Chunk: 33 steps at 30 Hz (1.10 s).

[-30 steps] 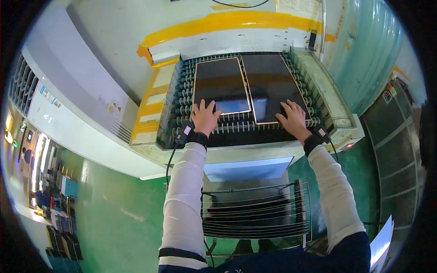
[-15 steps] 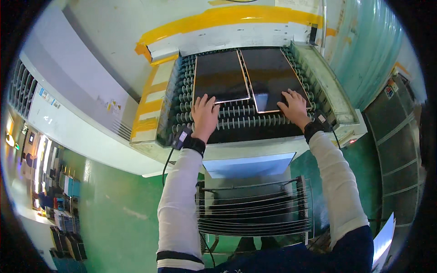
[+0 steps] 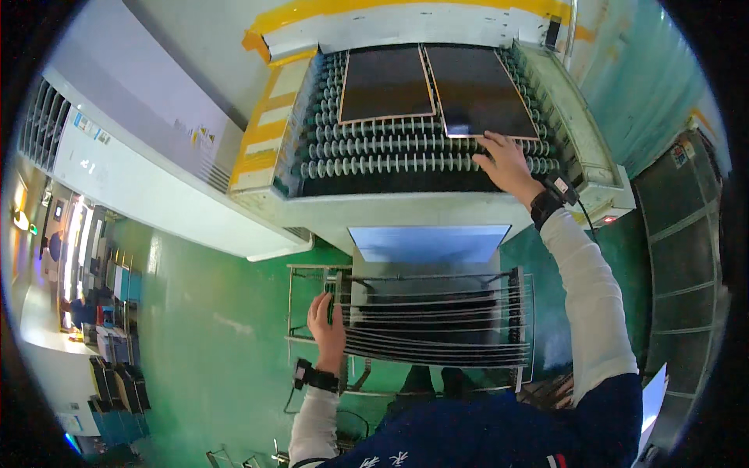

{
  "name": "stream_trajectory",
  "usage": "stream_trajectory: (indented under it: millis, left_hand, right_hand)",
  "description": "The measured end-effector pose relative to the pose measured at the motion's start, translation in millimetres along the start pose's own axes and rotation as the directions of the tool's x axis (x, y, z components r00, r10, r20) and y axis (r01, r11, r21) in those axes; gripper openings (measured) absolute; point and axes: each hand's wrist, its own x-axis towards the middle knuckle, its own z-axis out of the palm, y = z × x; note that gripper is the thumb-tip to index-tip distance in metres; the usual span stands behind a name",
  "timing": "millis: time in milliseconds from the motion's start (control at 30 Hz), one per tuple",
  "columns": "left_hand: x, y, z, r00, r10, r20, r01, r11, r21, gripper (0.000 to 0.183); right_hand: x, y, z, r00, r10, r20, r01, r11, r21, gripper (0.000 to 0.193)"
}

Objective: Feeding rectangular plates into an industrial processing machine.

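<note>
Two dark flat panels with copper-coloured edges lie side by side on the conveyor's rollers. The left panel (image 3: 388, 84) has neither hand on it. At the near edge of the right panel (image 3: 480, 92) is my right hand (image 3: 509, 167), fingers stretched out and fingertips at that edge. Lower down, my left hand (image 3: 326, 331) is at the left post of a wire rack (image 3: 437, 320), its fingers bent around the post. Exactly how the fingertips sit there is partly hidden.
The roller conveyor (image 3: 367, 165) has pale raised side walls and yellow tape. A bluish-white sheet (image 3: 429, 243) stands between conveyor and rack. A white cabinet (image 3: 164, 191) is on the left, and a dark-panelled frame (image 3: 679, 234) on the right.
Both panels have shifted farther onto the conveyor, away from me. My left hand has left the left panel and come down to the rack. My right hand has slipped back to its panel's near edge.
</note>
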Motion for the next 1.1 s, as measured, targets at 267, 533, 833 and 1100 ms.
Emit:
stream_trajectory:
  millis: [267, 533, 833, 1100]
  left_hand:
    - [-111, -17, -12, 0.955, -0.222, -0.196, 0.269, 0.928, 0.259, 0.046]
    - [-131, -28, 12, 0.899, -0.41, -0.152, 0.435, 0.875, 0.212, 0.067]
    - [-80, -12, 19, 0.923, -0.329, -0.199, 0.365, 0.912, 0.187, 0.074]
    - [-47, -2, 30, 0.941, -0.324, -0.094, 0.333, 0.845, 0.418, 0.074]
  right_hand:
    - [-4, -49, -7, 0.991, -0.126, 0.046, 0.114, 0.973, 0.201, 0.041]
    - [-129, -159, 26, 0.885, -0.331, 0.328, 0.082, 0.803, 0.59, 0.029]
    - [-178, -135, 96, 0.686, -0.182, 0.704, -0.209, 0.878, 0.431, 0.037]
    - [-195, -134, 103, 0.726, -0.281, 0.628, 0.013, 0.918, 0.396, 0.024]
